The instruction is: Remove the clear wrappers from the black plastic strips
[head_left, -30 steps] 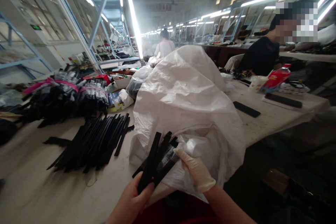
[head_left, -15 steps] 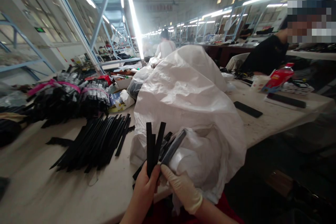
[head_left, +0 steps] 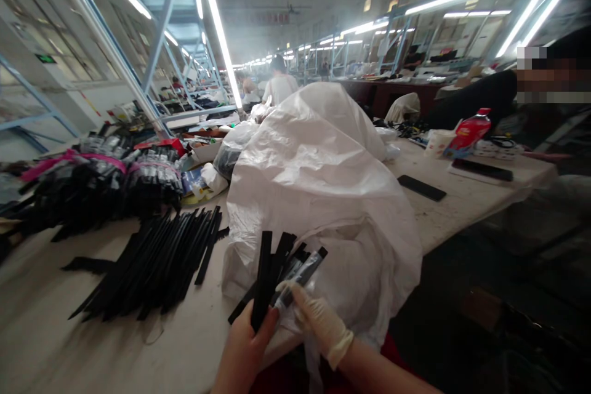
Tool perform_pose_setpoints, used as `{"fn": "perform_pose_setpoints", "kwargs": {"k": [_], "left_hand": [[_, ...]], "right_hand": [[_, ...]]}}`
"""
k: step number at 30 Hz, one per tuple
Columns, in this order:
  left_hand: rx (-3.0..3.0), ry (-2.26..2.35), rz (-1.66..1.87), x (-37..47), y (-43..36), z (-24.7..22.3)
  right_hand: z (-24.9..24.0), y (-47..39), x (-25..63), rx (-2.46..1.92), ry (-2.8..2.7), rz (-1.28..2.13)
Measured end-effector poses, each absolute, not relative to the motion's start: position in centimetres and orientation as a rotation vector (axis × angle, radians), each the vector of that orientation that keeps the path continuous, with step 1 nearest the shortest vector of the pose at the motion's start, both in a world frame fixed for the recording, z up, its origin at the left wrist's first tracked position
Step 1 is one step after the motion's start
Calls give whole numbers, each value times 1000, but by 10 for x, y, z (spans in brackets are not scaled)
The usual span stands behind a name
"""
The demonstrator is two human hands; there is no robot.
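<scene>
Bare and closed, my left hand (head_left: 247, 335) grips several flat black strips (head_left: 264, 268) that stick up out of the fist. My right hand (head_left: 319, 319), in a pale thin glove, pinches a black strip in a clear plastic sleeve (head_left: 308, 272) right beside them. More black strip ends show between the two hands. Behind them rises a large white plastic sack (head_left: 314, 166), its near part crumpled. On the table to the left lies a fanned row of loose black strips (head_left: 157, 265).
Bundles of sleeved black strips tied with pink bands (head_left: 99, 166) are heaped at the left. Right of the sack, a dark phone-like slab (head_left: 422, 188) and a red bottle (head_left: 471, 129) rest on the table (head_left: 443, 221). A person in black (head_left: 475, 98) is at the right.
My view has turned slightly right. The strips in my left hand lean more to the right, and my right hand's fingers now lie across the sleeved strip.
</scene>
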State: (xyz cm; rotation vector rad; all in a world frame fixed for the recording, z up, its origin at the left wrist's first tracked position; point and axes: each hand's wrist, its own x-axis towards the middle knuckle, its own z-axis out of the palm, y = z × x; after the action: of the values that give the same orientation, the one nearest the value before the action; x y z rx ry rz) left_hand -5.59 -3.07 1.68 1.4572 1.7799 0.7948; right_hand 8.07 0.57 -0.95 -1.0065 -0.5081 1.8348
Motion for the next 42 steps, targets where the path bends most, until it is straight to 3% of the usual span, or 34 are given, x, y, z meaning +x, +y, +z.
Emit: {"fn": "perform_pose_setpoints", "kwargs": {"k": [10,16,21,28,34,42], "left_hand": [[1729,2020,467,-53,-17,18],[1892,2145,389,-54,2,1],[1923,2156,450,-62,-4,15],[1347,1593,862,-48,-10,26],[1215,1503,885,-36,-11,24],[1158,1445,782,-59,-44,35]], "right_hand": [[-22,14,80,-1120,-312,1861],[-18,34,118,-806,-27,1928],[1,27,120,-697,29,2054],[7,16,102,-804,-129,2022],[-5,6,109,-1223,-698,1845],[-5,33,128,-1115,-558,1737]]}}
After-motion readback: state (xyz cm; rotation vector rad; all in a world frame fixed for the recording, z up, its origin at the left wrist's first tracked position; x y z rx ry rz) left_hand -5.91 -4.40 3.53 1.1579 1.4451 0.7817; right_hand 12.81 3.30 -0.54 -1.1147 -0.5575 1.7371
